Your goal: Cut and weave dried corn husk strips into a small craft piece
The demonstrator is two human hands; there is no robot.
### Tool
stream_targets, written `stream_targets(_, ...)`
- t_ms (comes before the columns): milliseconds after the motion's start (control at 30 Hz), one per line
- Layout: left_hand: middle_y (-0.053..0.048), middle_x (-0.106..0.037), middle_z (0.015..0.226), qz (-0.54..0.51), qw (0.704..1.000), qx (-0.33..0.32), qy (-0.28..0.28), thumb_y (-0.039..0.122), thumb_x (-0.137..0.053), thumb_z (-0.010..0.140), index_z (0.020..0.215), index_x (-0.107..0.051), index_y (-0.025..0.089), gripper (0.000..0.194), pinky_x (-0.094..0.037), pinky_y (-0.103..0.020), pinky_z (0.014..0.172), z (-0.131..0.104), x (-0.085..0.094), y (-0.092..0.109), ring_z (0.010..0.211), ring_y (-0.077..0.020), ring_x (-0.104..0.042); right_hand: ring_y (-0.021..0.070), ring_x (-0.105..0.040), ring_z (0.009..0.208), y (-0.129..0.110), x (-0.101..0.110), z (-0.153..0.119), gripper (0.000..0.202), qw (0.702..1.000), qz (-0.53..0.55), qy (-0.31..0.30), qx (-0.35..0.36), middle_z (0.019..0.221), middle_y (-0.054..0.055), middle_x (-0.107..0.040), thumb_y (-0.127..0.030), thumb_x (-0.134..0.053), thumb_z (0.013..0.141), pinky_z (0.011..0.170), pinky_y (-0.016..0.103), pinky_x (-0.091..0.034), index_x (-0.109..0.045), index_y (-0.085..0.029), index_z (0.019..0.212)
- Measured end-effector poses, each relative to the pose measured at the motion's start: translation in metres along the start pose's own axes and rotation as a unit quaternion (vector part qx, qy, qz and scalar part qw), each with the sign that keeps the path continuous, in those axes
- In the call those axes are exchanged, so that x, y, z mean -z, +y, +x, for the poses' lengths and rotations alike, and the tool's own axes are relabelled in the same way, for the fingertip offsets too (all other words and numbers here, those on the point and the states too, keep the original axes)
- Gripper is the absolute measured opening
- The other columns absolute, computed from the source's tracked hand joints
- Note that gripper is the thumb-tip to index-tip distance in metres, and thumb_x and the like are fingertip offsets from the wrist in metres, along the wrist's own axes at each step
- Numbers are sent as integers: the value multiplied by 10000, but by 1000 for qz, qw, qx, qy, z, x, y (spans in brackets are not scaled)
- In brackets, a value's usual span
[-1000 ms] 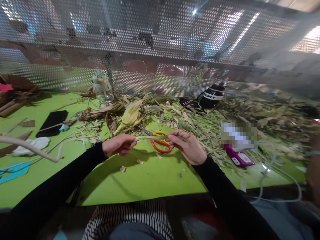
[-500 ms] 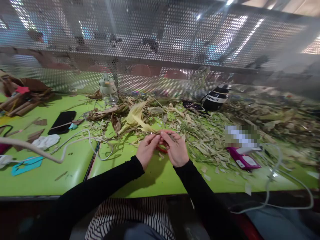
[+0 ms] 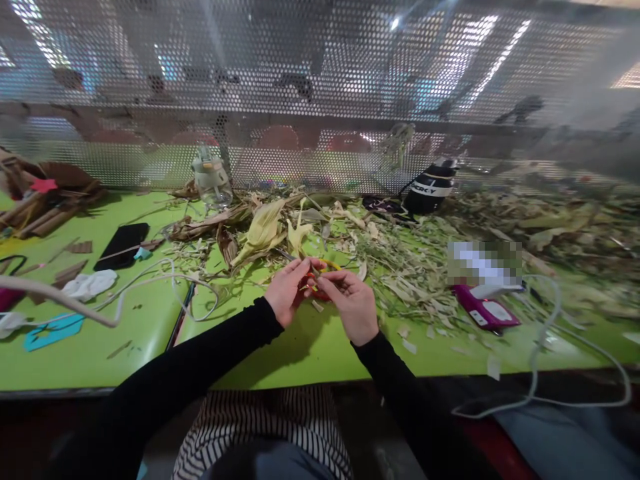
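My left hand [image 3: 289, 291] is closed, its thumb and fingers pinching the lower end of a pale yellow corn husk piece [image 3: 299, 233] that sticks up. Close against it, my right hand [image 3: 353, 305] is also closed, fingertips together at the husk's lower end; the exact grip is partly hidden. Red and yellow handles of scissors [image 3: 332, 265] show around and under my fingers, mostly covered by them. Just behind, a larger yellow corn husk [image 3: 263, 230] lies among dry brown husks [image 3: 215, 223].
Shredded husk scraps [image 3: 410, 267] spread over the green table [image 3: 145, 347]. A clear bottle [image 3: 213, 177] and a black bottle [image 3: 431, 188] stand at the perforated metal screen [image 3: 310, 87]. A phone [image 3: 121, 245] lies left, a magenta device [image 3: 487, 308] right, with white cables [image 3: 543, 333].
The husk piece in my hands now points up, apart from the larger husk. My right hand has shifted slightly, and yellow on the scissors now shows behind my fingers.
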State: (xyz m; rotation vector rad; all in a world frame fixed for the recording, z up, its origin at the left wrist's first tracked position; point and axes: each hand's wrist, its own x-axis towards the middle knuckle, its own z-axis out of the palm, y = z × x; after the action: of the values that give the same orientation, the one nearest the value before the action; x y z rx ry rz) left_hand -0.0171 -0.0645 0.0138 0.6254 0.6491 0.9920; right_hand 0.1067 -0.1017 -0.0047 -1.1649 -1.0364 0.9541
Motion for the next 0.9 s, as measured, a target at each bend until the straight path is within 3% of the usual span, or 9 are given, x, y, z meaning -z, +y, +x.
stream_targets(133, -7, -586, 660, 67, 994, 50, -64, 237, -596, 817, 758, -580, 108, 143, -375, -127, 438, 1, 5, 2, 491, -28, -498, 173, -628, 758, -19, 22, 5, 236, 987, -145, -59, 29, 879, 53, -690, -387, -714, 702, 703, 315, -517, -676, -203, 845)
stream_targets(200, 2, -573, 628, 120, 985, 77, -100, 258, -627, 798, 747, -581, 102, 170, -417, -140, 471, 1, 7, 0, 491, -34, -511, 163, -606, 769, -27, 28, 10, 220, 976, -199, -71, 53, 865, 47, -678, -403, -669, 743, 678, 283, -490, -701, -203, 829)
stream_targets(333, 11, -560, 603, 164, 968, 119, -147, 347, -682, 745, 741, -589, 95, 268, -433, -157, 477, 2, 9, -6, 479, -36, -508, 114, -563, 563, -25, 29, 20, 283, 971, -98, -212, -46, 587, 1, -615, -436, -659, 741, 583, 249, -455, -684, -158, 693)
stream_targets(467, 14, -546, 610, 197, 954, 149, -171, 387, -702, 710, 799, -612, 85, 328, -422, -160, 462, 6, 14, -10, 477, -36, -501, 90, -525, 498, -8, 23, 19, 241, 984, -6, -148, -94, 585, -17, -618, -372, -756, 632, 518, 233, -431, -692, -154, 713)
stream_targets(600, 12, -532, 640, 243, 953, 85, -161, 413, -656, 738, 774, -563, 111, 317, -446, -190, 501, 7, 15, -14, 509, -54, -511, 91, -507, 475, -2, 17, 15, 188, 994, -13, -78, -77, 534, -33, -588, -350, -742, 657, 481, 230, -404, -676, -175, 656)
stream_targets(733, -3, -526, 686, 316, 933, 59, -164, 400, -498, 838, 791, -523, 139, 267, -431, -217, 522, 6, 15, -14, 539, -80, -504, 80, -466, 426, -7, 11, 16, 206, 995, -17, -76, -69, 497, -47, -548, -372, -723, 677, 421, 218, -342, -653, -179, 658)
stream_targets(800, -2, -510, 673, 403, 900, 11, -167, 355, -412, 879, 785, -511, 155, 243, -399, -232, 527, 5, 19, -12, 538, -94, -466, 72, -431, 411, -7, 9, 20, 260, 992, -25, -94, -77, 469, -46, -517, -396, -696, 704, 407, 214, -313, -615, -170, 603)
stream_targets(900, -15, -514, 696, 533, 823, -113, -161, 293, -372, 894, 801, -523, 173, 214, -380, -261, 619, 6, 27, -9, 619, -130, -453, 62, -374, 400, -2, 5, 27, 313, 988, -61, -107, -96, 464, -43, -491, -428, -676, 715, 393, 215, -274, -588, -162, 577)
